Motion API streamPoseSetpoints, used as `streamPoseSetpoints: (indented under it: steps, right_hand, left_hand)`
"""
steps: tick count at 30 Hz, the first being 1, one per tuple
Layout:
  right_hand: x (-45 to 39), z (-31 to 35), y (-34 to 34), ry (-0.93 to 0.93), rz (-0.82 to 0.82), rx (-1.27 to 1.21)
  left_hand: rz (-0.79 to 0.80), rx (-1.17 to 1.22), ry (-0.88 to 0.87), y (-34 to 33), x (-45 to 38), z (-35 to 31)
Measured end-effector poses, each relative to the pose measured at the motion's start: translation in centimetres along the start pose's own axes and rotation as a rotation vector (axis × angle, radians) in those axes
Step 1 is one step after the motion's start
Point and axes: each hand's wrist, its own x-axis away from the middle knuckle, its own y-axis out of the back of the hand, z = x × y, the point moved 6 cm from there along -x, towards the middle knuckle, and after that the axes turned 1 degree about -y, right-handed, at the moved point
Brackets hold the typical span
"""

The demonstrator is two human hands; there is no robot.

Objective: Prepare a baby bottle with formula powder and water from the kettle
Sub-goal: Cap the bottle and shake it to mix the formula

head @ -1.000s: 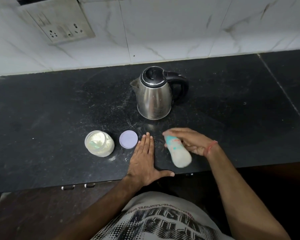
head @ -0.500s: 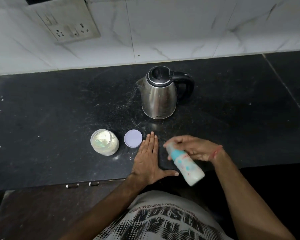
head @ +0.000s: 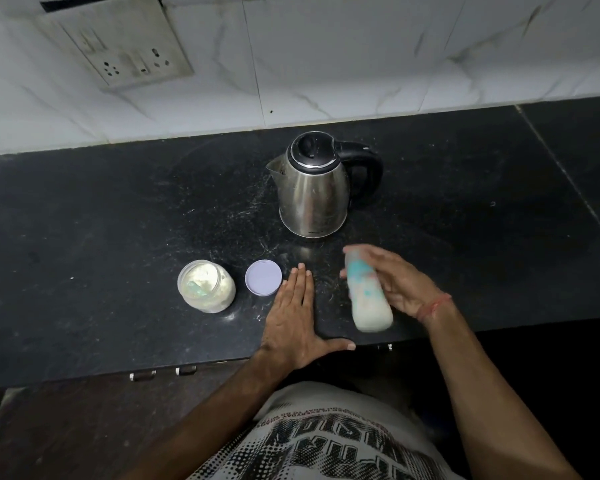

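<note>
A black counter runs below a white marbled wall, where a socket plate sits at the upper left. Near the counter's front edge, on the left, stands an open jar of pale formula powder, something greenish lying in the powder. Just to its right its round lilac lid lies flat on the counter, apart from the jar. The left hand rests palm down on the counter, fingers straight and together, thumb spread along the front edge, fingertips just beside the lid. Behind it, further back, a steel kettle stands upright with its black lid closed, spout to the left and handle to the right. The right hand grips the baby bottle, fingers curled round its upper part; the bottle is blurred, tilted with its base toward the person, full of milky white liquid, over the front edge of the counter.
</note>
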Motion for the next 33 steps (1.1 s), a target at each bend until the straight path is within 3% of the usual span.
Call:
streamPoseSetpoints:
  steps: [2, 5, 8, 11, 14, 18, 21, 25, 28, 33]
  right_hand:
    - [0.1, 0.2, 0.4, 0.000, -0.026, -0.033]
    - [0.3, -0.5, -0.6, -0.031, 0.099, 0.123]
    - [0.2, -0.8, 1.0, -0.039, -0.025, 0.015]
    - [1.0, -0.3, -0.2, -0.040, 0.097, 0.109]
    - [0.9, -0.1, 0.6, -0.014, -0.003, 0.016]
    - [0.7, 0.2, -0.6, -0.024, 0.086, 0.164]
    - [0.6, 0.5, 0.2, -0.008, -0.024, 0.090]
    - [1.1, 0.6, -0.4, -0.020, 0.030, 0.205]
    - [1.3, 1.2, 0.4, 0.052, -0.122, 0.068]
    - [2.5, 3.4, -0.4, 0.249, -0.336, 0.175]
  left_hand:
    - [-0.003, -0.001, 0.006, 0.0, -0.1, -0.1]
    - [-0.014, 0.025, -0.003, 0.1, 0.0, 0.0]
    - [-0.009, 0.007, 0.009, 0.1, 0.0, 0.0]
    - [-0.007, 0.009, -0.002, 0.1, 0.1, -0.1]
    - [0.002, 0.005, 0.013, -0.1, 0.0, 0.0]
    - [0.009, 0.010, -0.001, -0.3, 0.0, 0.0]
    - [0.008, 0.010, 0.018, -0.3, -0.1, 0.1]
    - [0.011, 0.004, 0.003, -0.1, 0.0, -0.1]
    - [0.010, 0.005, 0.019, 0.0, 0.0, 0.0]
    - [0.028, -0.004, 0.015, 0.0, 0.1, -0.1]
